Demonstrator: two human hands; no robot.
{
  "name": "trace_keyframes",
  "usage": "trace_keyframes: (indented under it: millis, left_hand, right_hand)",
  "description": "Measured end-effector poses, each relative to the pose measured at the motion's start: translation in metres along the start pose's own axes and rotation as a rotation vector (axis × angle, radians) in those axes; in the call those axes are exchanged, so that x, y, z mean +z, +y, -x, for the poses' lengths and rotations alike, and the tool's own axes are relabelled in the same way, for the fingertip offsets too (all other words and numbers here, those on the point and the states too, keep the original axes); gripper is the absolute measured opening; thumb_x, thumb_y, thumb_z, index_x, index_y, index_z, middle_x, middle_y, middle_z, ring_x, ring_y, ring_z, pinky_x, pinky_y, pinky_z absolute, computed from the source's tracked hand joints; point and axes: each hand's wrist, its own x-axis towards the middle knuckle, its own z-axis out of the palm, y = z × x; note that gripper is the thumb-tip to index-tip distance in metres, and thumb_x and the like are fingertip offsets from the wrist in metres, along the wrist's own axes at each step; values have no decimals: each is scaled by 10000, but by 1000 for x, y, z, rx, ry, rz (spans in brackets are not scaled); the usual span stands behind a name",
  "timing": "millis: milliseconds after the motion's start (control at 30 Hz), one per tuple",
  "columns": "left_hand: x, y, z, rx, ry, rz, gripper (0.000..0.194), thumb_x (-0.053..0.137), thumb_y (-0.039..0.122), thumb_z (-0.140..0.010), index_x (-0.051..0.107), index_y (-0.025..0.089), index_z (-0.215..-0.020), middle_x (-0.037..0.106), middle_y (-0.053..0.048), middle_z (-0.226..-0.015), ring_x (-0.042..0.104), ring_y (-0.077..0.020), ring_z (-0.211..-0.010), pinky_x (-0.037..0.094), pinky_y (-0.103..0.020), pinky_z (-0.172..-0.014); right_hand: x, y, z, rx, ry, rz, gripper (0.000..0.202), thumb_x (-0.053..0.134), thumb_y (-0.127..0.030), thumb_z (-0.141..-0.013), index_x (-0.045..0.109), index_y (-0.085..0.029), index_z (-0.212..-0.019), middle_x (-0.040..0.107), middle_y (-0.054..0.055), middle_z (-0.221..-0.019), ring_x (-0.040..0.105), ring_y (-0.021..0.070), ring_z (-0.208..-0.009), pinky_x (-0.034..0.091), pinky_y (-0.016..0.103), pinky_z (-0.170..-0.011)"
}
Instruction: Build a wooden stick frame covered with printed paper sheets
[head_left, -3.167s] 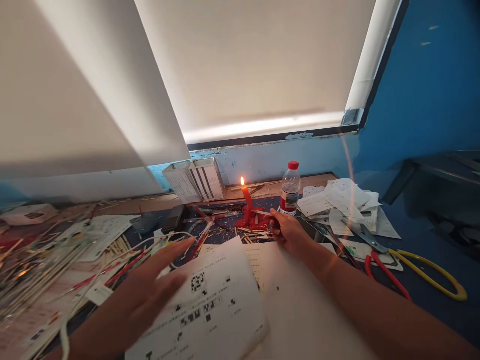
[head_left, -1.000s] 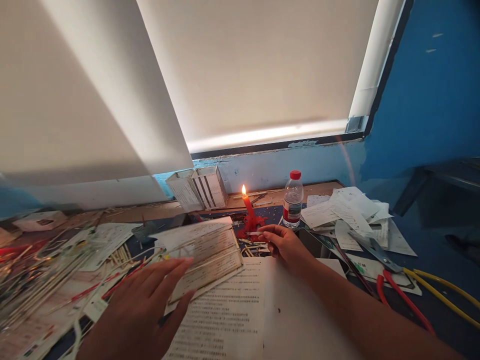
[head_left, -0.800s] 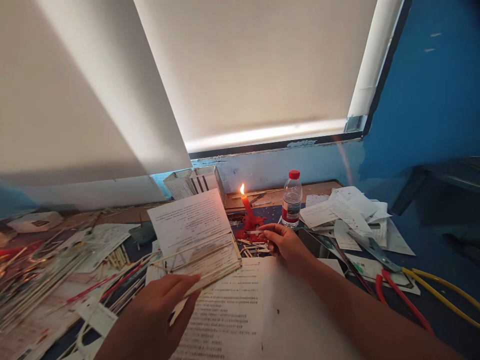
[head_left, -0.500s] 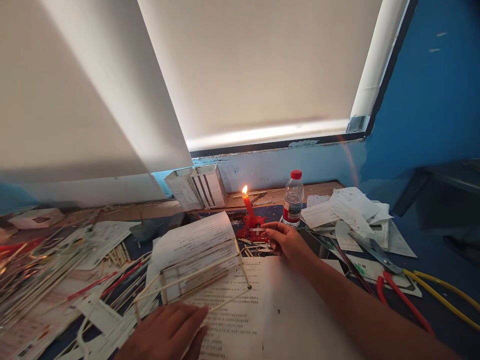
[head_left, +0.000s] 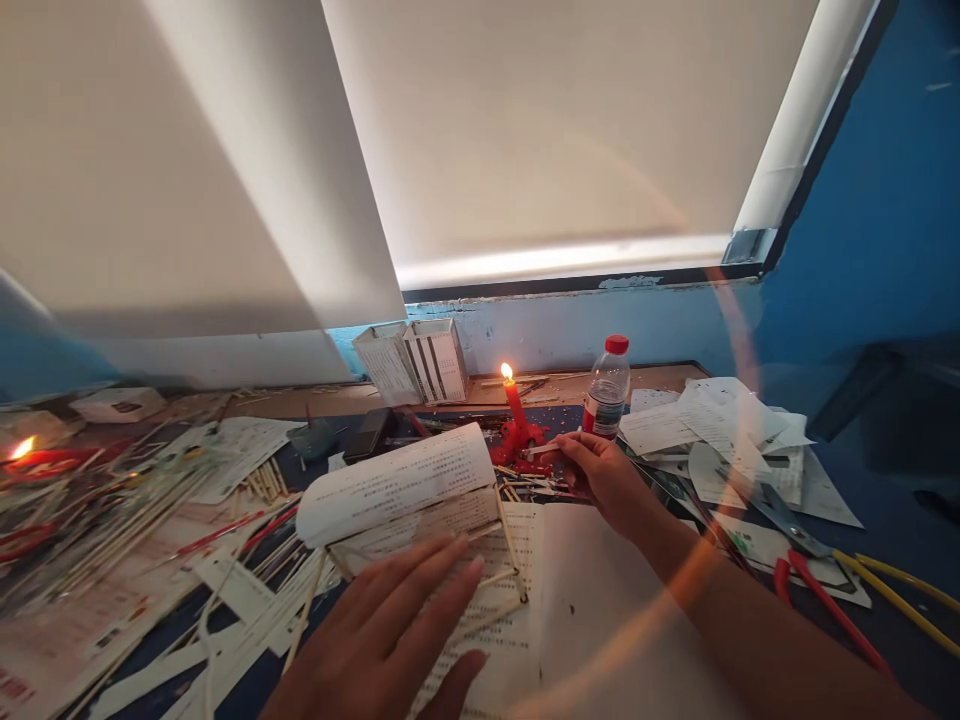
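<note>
Pinched in the fingertips of my right hand [head_left: 600, 475] is a thin pale strip [head_left: 541, 449], close to the base of a lit red candle [head_left: 514, 405]. The candle stands in a spread of red wax. My left hand [head_left: 394, 630] has its fingers stretched out over a thin stick frame [head_left: 510, 540]; whether it touches the frame cannot be made out. The frame rests on an open printed book [head_left: 495, 640], whose left page [head_left: 405, 475] curls up behind it.
A bottle [head_left: 606, 390] stands behind my right hand. Papers [head_left: 720, 420] and red-and-yellow-handled tools [head_left: 832, 600] lie right. Sticks and paper strips [head_left: 240, 590] cover the left. Card boxes [head_left: 436, 362] stand at the back; another flame [head_left: 24, 447] burns far left.
My left hand has moved right and up, over the stick frame, with its fingers more spread. The view has shifted left, bringing the second flame into sight. My right hand still pinches the strip.
</note>
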Motion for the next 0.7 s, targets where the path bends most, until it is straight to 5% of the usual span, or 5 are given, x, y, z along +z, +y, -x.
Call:
trace_keyframes:
  millis: [267,467,700]
  left_hand:
    - [10,-15,-12,-59,-86,-24,486,562,384,-923,563,256,-1392,567,-83,-1473,615,-287,-1260,496,-494,-1076]
    - [13,-10,-21,38,-69,132,316,498,230,-931,697,215,-1175,778,-36,-1140,742,-190,-1016,602,-324,-925]
    - [10,-2,-21,-88,-221,308,297,499,198,-916,711,258,-1115,774,-10,-839,742,-171,-737,633,-273,-752]
  right_hand:
    - [8,-6,8,-54,-87,65,374,761,-536,-775,634,-185,-809,571,-31,-585,395,90,-488,275,245,-468]
    - [15,-8,15,-155,-142,150,312,757,-492,-804,668,-197,-850,664,-1,-679,407,87,-470,294,262,-459]
    - [13,2,13,-262,-190,205,216,719,-414,-871,709,-207,-930,733,51,-807,459,100,-506,330,271,-478]
